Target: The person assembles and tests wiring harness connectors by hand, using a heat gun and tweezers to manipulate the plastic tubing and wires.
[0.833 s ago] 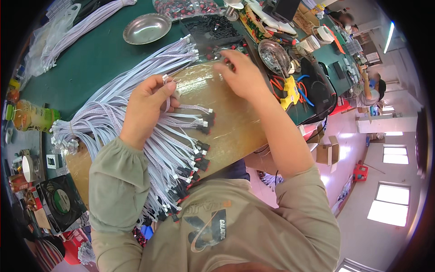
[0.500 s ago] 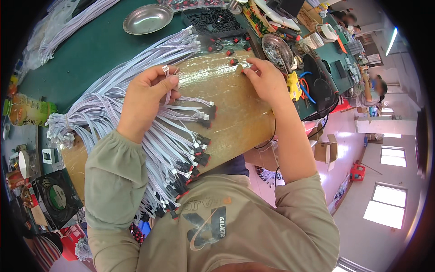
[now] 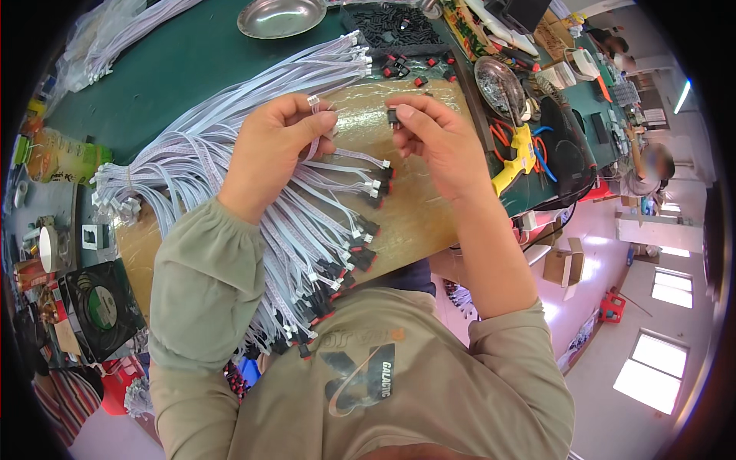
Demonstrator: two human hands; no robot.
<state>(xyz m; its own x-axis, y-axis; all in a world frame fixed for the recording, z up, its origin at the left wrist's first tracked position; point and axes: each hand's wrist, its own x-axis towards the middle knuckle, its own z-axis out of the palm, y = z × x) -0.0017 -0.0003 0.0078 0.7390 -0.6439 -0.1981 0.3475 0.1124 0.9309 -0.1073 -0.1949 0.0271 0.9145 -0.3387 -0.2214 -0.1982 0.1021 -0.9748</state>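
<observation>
My left hand (image 3: 280, 146) pinches a flat white ribbon cable near its end. A small white plug (image 3: 313, 100) sticks up above the fingertips. Opposite it, my right hand (image 3: 445, 146) holds a small black part with metal pins (image 3: 393, 117) between thumb and forefinger; it looks like a small switch. A gap separates the two hands above the brown work mat (image 3: 418, 207). Under and beside my left forearm spreads a big bundle of white ribbon cables (image 3: 207, 161). Many of their near ends carry black-and-red parts (image 3: 360, 249).
Loose black-and-red parts (image 3: 399, 65) lie beyond my hands, before a tray of small black pieces (image 3: 391, 29). A metal dish (image 3: 281, 17) sits at the far side. On the right are a yellow glue gun (image 3: 521, 157) and pliers (image 3: 544, 157); a black fan (image 3: 100, 310) stands left.
My right hand has lifted from the mat with the small black part and come closer to my left hand. The left hand keeps its pinch on the cable. The whole view has shifted slightly.
</observation>
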